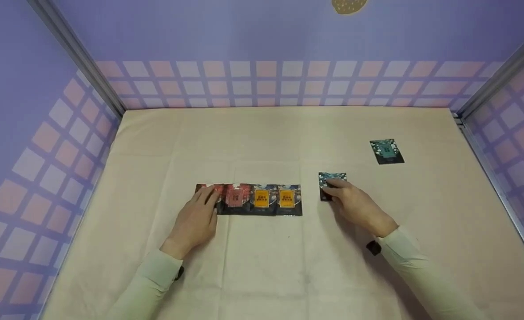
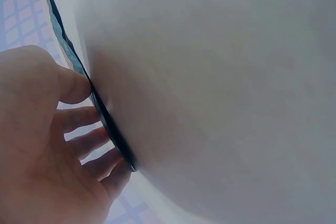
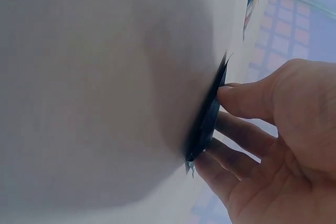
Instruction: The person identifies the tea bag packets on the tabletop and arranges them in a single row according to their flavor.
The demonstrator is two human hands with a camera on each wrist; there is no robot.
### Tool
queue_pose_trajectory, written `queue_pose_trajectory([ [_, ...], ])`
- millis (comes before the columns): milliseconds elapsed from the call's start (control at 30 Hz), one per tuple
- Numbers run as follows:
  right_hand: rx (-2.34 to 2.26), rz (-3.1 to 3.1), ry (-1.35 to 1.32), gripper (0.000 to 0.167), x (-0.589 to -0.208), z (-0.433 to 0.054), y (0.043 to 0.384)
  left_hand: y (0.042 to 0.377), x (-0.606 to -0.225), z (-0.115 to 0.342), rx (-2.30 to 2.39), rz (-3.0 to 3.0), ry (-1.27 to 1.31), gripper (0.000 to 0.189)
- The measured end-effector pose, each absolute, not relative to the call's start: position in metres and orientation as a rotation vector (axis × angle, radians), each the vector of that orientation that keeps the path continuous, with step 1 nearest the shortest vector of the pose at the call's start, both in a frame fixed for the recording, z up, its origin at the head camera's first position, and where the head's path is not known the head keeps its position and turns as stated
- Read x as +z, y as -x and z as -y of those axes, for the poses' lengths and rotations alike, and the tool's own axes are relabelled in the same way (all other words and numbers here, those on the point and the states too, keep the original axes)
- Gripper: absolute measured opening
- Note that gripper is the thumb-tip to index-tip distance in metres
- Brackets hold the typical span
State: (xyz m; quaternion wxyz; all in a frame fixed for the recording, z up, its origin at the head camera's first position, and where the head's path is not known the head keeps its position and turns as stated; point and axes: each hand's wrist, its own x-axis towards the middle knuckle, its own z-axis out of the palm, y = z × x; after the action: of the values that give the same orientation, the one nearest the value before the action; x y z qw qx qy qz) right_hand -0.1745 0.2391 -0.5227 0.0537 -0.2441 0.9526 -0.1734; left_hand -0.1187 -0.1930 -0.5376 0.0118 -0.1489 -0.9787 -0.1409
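Several flat dark sachets lie in a row, edges meeting or slightly overlapping, at the middle of the table in the head view. My left hand (image 1: 195,222) rests its fingers on the leftmost red sachet (image 1: 202,186), partly covering it. Beside that are another red sachet (image 1: 235,198) and two with yellow labels, one inner yellow-labelled sachet (image 1: 262,198) and one at the right end (image 1: 290,200). To the right of the row, my right hand (image 1: 357,204) pinches a blue patterned sachet (image 1: 332,176) between thumb and fingers; the right wrist view shows this sachet (image 3: 209,119) edge-on.
A teal-labelled sachet (image 1: 387,151) lies farther back on the right. The pale tablecloth (image 1: 262,266) has fold creases. Walls with a checked band (image 1: 266,84) enclose the table at the back and both sides.
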Motion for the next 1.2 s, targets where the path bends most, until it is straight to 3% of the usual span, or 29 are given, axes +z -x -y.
queue_pose_trajectory([
  [1200, -0.464, -2.913, 0.873, 0.039, -0.523, -0.194, 0.144, 0.119, -0.540, 0.195, -0.445, 3.029, 0.486, 0.050],
])
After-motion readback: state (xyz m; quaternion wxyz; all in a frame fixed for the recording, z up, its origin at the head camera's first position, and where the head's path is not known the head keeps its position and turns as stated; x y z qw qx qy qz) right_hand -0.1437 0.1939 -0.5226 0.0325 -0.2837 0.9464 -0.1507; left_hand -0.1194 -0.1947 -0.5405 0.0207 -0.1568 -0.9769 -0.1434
